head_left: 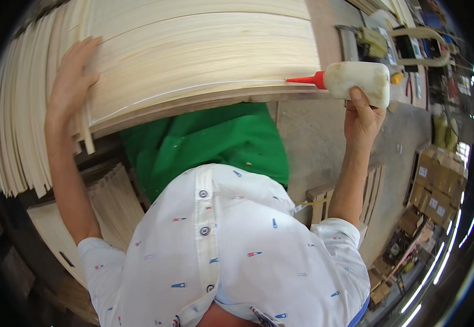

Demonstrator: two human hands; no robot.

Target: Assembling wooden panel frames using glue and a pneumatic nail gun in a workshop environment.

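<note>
My right hand [363, 111] is wrapped round a white squeeze glue bottle [356, 82] with a red nozzle. The bottle lies nearly level, its nozzle tip pointing left at the right part of a pale wooden board [209, 54]. From that tip a thin white line of glue [182, 87] runs along the board's near edge to its left corner. My left hand [74, 76] rests at the board's left end with the fingers stretched out and the thumb apart. It holds nothing. Under that hand a narrow wood strip [86, 136] sticks out past the near edge.
Many long pale wood strips [22, 103] are stacked at the left. A green cloth [209, 141] covers my lap below the board. Slatted wood [114, 191] stands at lower left. Tools and a clamp-like frame [422, 46] lie at the far right, with cardboard boxes [438, 180] beyond.
</note>
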